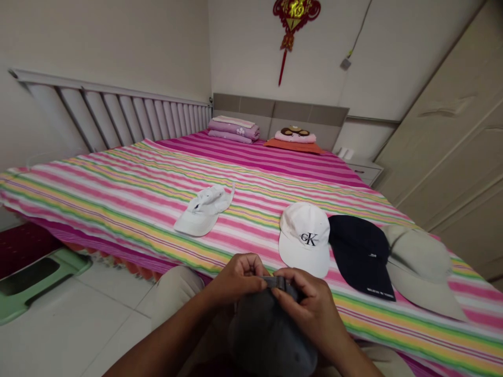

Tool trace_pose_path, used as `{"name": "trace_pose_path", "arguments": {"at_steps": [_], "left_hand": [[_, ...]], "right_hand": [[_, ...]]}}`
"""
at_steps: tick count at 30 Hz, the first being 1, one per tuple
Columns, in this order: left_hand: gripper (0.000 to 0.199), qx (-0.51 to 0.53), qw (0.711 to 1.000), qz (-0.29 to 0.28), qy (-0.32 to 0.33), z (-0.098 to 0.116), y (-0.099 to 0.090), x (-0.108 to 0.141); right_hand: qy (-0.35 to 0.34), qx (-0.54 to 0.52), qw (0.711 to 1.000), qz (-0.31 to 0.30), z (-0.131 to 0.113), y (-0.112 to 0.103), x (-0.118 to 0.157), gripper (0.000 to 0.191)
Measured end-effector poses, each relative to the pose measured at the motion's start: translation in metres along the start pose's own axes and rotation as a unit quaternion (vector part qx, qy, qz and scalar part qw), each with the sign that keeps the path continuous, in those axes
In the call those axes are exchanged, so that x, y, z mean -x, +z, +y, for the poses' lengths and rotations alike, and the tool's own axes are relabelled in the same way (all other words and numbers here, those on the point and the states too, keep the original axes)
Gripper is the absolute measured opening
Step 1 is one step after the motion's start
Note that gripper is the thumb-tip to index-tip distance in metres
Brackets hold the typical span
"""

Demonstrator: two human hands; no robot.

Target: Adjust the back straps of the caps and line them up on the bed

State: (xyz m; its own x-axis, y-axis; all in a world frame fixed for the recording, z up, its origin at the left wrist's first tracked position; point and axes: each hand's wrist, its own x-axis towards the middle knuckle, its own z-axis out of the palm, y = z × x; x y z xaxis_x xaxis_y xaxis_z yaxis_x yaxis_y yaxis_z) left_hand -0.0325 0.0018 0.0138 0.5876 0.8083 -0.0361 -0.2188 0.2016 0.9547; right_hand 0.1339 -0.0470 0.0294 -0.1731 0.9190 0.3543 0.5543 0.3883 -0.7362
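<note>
A dark grey cap (271, 332) is held over my lap, its back strap and buckle (280, 283) turned upward. My left hand (243, 280) pinches the strap on the left side of the buckle. On the other side, my right hand (308, 303) grips the strap by the buckle between thumb and fingers. Beyond my hands on the bed lie a white cap with black letters (304, 235), a navy cap (361, 254) and a beige cap (424, 262), side by side. Further left sits a crumpled white cap (206, 209) with its strap sticking up.
A striped sheet (129, 193) covers the bed in front of me. Folded purple bedding (233, 130) and a pink folded stack (295, 136) rest by the headboard (251, 107). A white rail (129, 112) runs along the left. A green stool (47, 277) stands on the tiled floor.
</note>
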Motion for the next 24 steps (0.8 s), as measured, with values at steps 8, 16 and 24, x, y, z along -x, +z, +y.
{"name": "trace_pose_path", "arguments": {"at_steps": [8, 16, 24], "left_hand": [[0.029, 0.063, 0.988, -0.111, -0.085, 0.001, -0.012, -0.003], [0.018, 0.149, 0.975, -0.133, -0.097, -0.002, -0.028, -0.011], [0.056, 0.107, 0.946, -0.260, -0.162, 0.012, -0.040, -0.025]], "right_hand": [[0.088, -0.074, 0.993, -0.035, -0.003, -0.005, -0.007, 0.013], [0.236, -0.327, 0.884, -0.238, 0.014, -0.018, -0.020, 0.039], [0.201, -0.542, 0.788, -0.214, 0.006, -0.010, -0.027, 0.024]]}}
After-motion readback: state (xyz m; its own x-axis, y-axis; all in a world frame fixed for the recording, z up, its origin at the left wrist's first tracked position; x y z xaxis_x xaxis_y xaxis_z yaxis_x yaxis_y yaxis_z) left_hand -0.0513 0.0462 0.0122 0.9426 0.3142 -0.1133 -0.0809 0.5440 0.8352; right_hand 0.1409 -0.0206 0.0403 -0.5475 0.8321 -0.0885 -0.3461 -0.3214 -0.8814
